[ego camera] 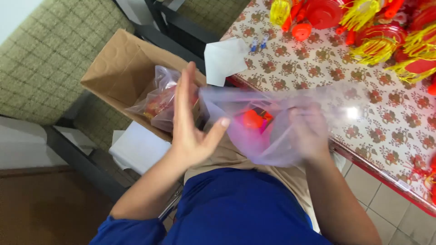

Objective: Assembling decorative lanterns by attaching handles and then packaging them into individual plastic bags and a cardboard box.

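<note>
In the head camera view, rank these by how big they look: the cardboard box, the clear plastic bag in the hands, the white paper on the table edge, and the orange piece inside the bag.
1. cardboard box
2. clear plastic bag, nearer the camera, so close to the box
3. white paper
4. orange piece

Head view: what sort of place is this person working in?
Probably a home or small workshop where decorations get packed by hand. Red and yellow tasselled ornaments pile up on a floral tablecloth, the right hand is inside a clear plastic bag, and a cardboard box holds bagged pieces.
</note>
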